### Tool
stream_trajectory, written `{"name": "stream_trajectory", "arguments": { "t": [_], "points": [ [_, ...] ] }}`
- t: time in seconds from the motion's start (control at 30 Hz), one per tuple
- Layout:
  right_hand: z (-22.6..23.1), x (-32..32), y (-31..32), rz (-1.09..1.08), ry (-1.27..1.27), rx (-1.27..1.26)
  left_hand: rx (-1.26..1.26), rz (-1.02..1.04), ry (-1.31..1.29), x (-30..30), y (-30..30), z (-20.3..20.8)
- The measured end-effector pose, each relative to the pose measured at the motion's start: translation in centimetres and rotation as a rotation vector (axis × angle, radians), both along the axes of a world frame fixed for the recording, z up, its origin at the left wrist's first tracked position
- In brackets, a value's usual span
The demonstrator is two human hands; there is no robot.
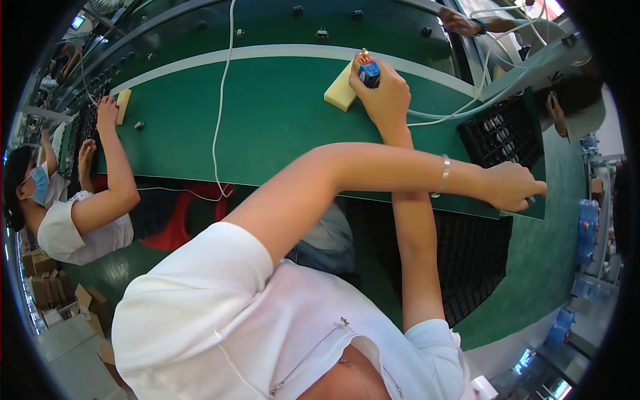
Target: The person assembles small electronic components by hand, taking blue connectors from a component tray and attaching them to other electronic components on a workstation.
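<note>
My left arm crosses over my right arm toward the right end of the green bench. My left hand [512,187] is closed beside the black tray [472,133]; a small grey bit shows under its fingers, too small to name. Farther off, my right hand [385,97] is wrapped round a small blue device with a brass-coloured fitting [369,72] on top. That hand is next to a pale yellow block [342,90] lying on the bench. The tray holds several small metallic parts.
A white cable [222,100] runs across the green bench [280,120]. Pale tubing [453,115] trails behind the tray. Beyond the pale rail, small parts sit on a dark green surface [273,27]. A co-worker [87,207] is at the left, others at upper right.
</note>
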State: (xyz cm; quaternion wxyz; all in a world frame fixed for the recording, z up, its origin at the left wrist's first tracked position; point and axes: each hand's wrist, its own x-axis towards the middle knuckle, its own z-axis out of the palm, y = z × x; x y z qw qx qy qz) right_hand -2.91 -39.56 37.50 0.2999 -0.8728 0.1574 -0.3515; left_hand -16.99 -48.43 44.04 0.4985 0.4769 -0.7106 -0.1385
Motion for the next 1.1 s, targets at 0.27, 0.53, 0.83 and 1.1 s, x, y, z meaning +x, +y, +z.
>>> {"name": "stream_trajectory", "arguments": {
  "t": [0.27,0.53,0.83,1.1],
  "points": [
    [0.1,0.3,0.2,0.01,-0.056,0.014,-0.151,0.41,0.263,12.2,17.9,6.0],
    [0.8,1.5,0.5,0.031,-0.064,0.004,-0.219,0.702,0.893,26.4,24.1,-3.3],
    [-0.3,11.8,-6.4,-0.075,0.136,0.011,-0.072,0.579,1.3,28.4,24.5,-5.8],
    [-0.9,14.4,-8.0,-0.148,0.233,-0.25,0.01,0.717,1.131,28.6,24.9,-6.0]
  ]
}}
